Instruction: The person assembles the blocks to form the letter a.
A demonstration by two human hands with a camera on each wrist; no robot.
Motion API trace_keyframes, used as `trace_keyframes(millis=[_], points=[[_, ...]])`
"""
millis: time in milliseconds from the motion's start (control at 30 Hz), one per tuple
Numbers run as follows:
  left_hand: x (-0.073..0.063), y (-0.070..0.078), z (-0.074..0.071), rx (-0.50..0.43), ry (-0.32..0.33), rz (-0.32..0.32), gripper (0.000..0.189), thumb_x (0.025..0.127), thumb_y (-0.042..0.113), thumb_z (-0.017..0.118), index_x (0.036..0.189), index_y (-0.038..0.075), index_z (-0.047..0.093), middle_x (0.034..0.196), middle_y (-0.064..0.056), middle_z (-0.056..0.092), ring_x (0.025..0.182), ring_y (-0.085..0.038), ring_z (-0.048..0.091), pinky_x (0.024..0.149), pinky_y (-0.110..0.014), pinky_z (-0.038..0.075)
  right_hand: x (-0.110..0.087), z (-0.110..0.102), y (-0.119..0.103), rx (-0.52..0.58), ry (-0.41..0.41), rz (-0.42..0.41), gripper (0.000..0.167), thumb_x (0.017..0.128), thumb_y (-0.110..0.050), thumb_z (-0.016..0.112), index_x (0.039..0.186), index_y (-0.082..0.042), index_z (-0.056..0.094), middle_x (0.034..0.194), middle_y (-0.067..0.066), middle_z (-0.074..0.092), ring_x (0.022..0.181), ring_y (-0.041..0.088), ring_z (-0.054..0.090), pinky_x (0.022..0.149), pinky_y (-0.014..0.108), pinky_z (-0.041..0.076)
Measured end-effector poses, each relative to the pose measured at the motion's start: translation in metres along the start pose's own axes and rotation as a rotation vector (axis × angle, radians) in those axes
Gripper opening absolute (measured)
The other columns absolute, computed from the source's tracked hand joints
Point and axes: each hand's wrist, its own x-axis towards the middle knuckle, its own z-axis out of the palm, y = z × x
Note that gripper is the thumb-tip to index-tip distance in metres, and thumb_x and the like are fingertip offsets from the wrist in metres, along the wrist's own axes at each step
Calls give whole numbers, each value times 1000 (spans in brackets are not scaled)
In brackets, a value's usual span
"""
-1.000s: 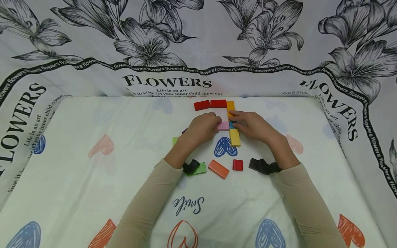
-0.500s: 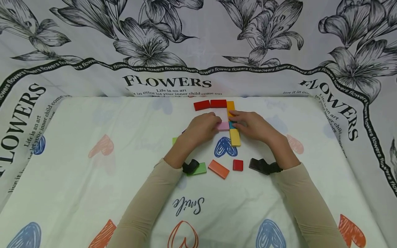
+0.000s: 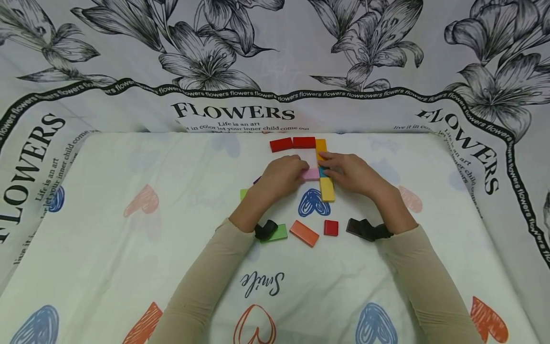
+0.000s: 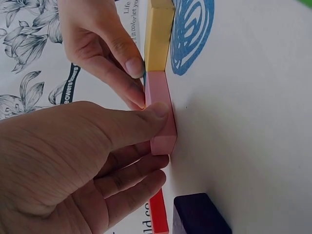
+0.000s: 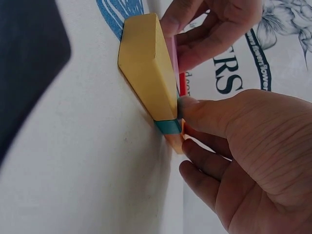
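Note:
With thumb and fingers my left hand (image 3: 281, 177) pinches a pink block (image 4: 161, 117), whose end meets a column of blocks. In that column a small blue block (image 5: 168, 126) lies between a yellow block (image 3: 327, 190) and an orange-yellow block (image 3: 320, 146). My right hand (image 3: 353, 175) holds the blue block; its thumb is on it and its fingers reach along the orange-yellow one. In the right wrist view the fingers hide part of the join. Two red blocks (image 3: 304, 143) run leftward from the column's far end.
Nearer me lie a green block (image 3: 279, 232), partly behind the left wrist's black strap (image 3: 266, 230), an orange block (image 3: 304, 233) and a small red block (image 3: 331, 228). A dark block (image 4: 201, 213) sits near my left hand. Patterned cloth (image 3: 129, 267) covers the surface.

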Motion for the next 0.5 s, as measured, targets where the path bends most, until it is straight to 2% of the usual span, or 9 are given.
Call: trace_keyframes(millis=[500], points=[[3,-1,1,9,11,-5,40,99,21,75,138,13,71,122,-8,75,109,-21,68,101,-34,59,0,0,1,-4,-2,16,45,105,-16,66,149,-10,59,166,7,48,157,38,41,126,58,38]])
